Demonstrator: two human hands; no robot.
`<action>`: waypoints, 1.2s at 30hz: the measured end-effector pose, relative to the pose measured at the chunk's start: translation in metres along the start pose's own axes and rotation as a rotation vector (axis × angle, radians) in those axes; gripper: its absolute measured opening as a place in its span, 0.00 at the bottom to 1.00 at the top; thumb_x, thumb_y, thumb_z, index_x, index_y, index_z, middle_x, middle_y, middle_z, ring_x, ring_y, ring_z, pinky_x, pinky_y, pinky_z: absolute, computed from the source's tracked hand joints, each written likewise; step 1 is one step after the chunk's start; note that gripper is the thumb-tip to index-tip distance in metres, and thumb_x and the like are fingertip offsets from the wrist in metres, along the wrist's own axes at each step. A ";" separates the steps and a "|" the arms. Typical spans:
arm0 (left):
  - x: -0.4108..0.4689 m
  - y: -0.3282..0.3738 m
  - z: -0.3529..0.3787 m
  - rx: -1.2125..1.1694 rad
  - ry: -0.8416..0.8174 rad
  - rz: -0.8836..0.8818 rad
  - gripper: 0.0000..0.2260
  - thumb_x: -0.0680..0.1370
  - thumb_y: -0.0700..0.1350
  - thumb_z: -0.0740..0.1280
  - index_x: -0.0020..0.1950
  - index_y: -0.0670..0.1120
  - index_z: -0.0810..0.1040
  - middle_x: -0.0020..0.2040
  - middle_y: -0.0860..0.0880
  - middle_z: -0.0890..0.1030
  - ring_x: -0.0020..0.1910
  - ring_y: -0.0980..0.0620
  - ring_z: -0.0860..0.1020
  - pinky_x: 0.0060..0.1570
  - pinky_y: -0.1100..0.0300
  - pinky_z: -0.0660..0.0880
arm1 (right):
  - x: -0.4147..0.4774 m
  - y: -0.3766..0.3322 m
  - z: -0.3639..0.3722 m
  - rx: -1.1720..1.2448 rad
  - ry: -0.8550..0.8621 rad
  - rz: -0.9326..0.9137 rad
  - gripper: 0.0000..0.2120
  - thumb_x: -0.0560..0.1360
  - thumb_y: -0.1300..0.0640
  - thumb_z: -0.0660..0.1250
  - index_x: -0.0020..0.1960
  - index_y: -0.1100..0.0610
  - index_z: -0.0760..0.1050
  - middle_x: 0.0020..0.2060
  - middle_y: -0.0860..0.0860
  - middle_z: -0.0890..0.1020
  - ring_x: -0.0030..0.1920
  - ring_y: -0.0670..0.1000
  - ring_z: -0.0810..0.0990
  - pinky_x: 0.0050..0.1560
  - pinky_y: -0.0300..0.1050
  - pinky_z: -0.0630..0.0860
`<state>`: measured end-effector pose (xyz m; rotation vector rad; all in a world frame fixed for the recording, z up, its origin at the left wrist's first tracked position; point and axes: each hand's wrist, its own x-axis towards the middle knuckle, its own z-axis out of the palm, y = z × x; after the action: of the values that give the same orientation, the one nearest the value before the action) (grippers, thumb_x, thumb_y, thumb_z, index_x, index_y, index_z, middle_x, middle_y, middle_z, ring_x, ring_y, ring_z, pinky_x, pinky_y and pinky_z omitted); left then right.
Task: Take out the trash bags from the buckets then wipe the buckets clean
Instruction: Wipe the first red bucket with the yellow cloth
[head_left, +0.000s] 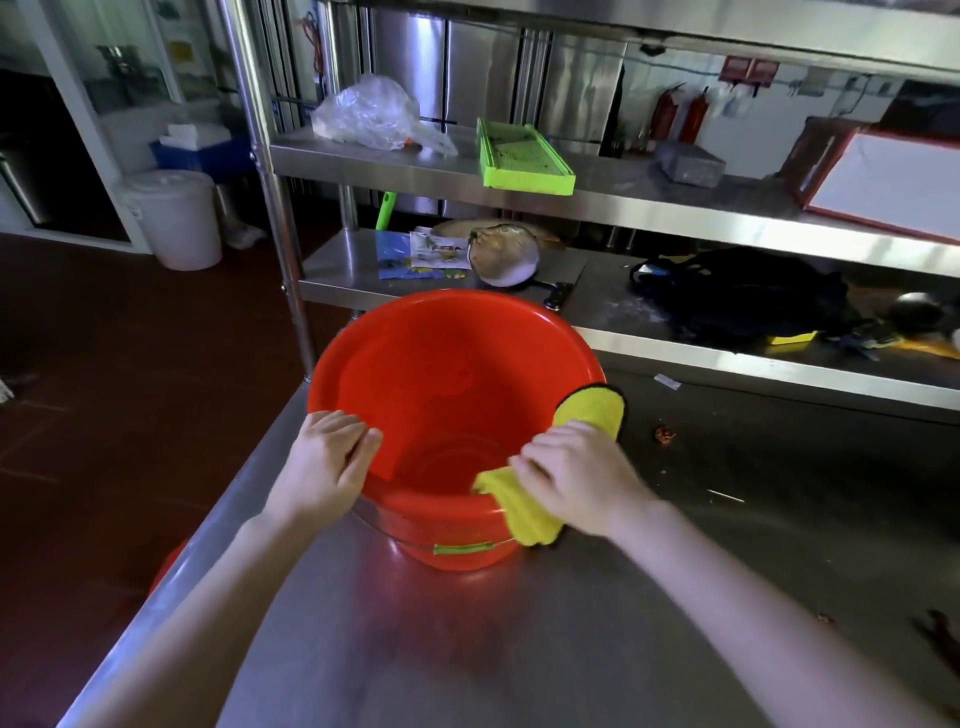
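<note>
Right grip (576, 478) clasps the cloth (592, 410) draped over the bucket (441, 364) rim. Left grip (324, 460) hooks the rim opposite. The bucket stands bagless at the desk (467, 623) edge. It is probably light, stiff, slick plastic, best held by the rim. Behind it is a cluttered shelf (675, 202).

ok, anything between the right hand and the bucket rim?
Yes: the yellow cloth, folded over the rim of the red bucket, lies under the right hand. The head view shows it.
</note>
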<state>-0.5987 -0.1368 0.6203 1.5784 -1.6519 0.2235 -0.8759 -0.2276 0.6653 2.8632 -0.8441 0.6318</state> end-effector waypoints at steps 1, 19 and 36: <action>0.002 -0.001 -0.002 0.009 -0.002 0.037 0.21 0.82 0.47 0.56 0.29 0.45 0.62 0.27 0.52 0.63 0.28 0.52 0.63 0.41 0.56 0.65 | -0.002 0.020 -0.005 0.038 -0.055 0.008 0.18 0.80 0.54 0.60 0.35 0.58 0.78 0.30 0.51 0.79 0.36 0.53 0.77 0.46 0.49 0.75; -0.017 0.036 0.009 0.084 0.019 -0.010 0.19 0.82 0.47 0.58 0.30 0.48 0.62 0.27 0.55 0.63 0.32 0.53 0.63 0.48 0.55 0.66 | 0.015 -0.047 0.027 -0.025 0.192 0.048 0.17 0.76 0.53 0.59 0.31 0.55 0.76 0.26 0.51 0.77 0.30 0.56 0.76 0.33 0.48 0.72; 0.008 0.027 0.012 0.103 -0.075 -0.087 0.18 0.79 0.43 0.58 0.29 0.42 0.70 0.28 0.50 0.72 0.34 0.48 0.68 0.46 0.48 0.71 | 0.012 -0.085 0.039 -0.079 0.217 0.274 0.20 0.81 0.49 0.55 0.36 0.54 0.77 0.32 0.50 0.78 0.35 0.55 0.76 0.39 0.50 0.71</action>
<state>-0.6268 -0.1445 0.6286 1.7509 -1.6467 0.2091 -0.8073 -0.1700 0.6370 2.5692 -1.2030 0.8961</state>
